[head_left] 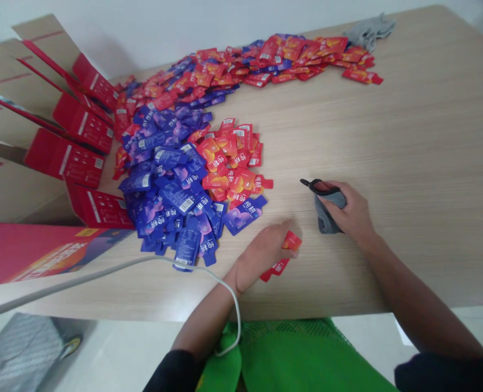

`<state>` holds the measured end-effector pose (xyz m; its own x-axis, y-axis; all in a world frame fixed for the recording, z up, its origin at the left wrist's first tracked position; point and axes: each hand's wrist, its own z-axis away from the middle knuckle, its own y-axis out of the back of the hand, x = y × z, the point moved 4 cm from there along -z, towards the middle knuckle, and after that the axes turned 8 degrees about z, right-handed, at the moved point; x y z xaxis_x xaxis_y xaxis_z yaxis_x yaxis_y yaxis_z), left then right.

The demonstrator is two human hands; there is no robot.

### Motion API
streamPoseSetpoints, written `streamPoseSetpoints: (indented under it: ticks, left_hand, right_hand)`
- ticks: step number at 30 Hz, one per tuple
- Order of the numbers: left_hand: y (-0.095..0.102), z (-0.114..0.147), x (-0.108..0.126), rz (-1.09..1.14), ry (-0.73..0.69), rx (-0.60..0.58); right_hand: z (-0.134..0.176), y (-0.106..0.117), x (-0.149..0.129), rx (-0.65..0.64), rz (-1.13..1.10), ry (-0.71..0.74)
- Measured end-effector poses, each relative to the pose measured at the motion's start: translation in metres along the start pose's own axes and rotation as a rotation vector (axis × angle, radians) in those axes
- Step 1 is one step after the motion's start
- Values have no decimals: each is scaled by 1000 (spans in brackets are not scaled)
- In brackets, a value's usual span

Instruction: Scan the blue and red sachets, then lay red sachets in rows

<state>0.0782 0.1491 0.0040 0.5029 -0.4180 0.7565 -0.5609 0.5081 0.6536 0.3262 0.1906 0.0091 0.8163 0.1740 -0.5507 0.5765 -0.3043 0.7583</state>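
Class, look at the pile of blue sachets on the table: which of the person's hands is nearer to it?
Left. The left hand, holding red sachets, lies just right of the blue sachets; the right hand rests on a grey cloth farther right.

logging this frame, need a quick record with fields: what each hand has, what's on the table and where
left hand: holds red packets low over the table
right hand: closed on a grey cloth with a black loop, resting on the table
packets pile: red and blue sachets, mixed, spread from centre left to far edge
boxes: red cartons, open, at left
far cloth: grey, top right
cable: white, runs to left wrist
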Motion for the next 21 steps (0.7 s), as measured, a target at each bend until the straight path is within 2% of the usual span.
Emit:
streamPoseSetpoints:
  ticks: [2,5,9,12,17,21]
  left_hand:
    - [10,-1,11,45,-40,-32]
    - [33,2,40,138,-90,-57]
    - [55,21,75,217,-233,-46]
    - [45,45,72,104,-282,-8]
    - [3,82,37,-131,-274,-13]
    - [-9,104,28,-283,-272,-23]
  right_hand:
    - [0,-1,1,1,-20,-3]
    - [-1,-1,1,3,-52,-13]
    - [-1,0,0,-10,-90,0]
    - [-1,1,-1,-19,-99,8]
    - [0,-1,-2,-10,-83,30]
    - [-1,2,-2,-6,-67,57]
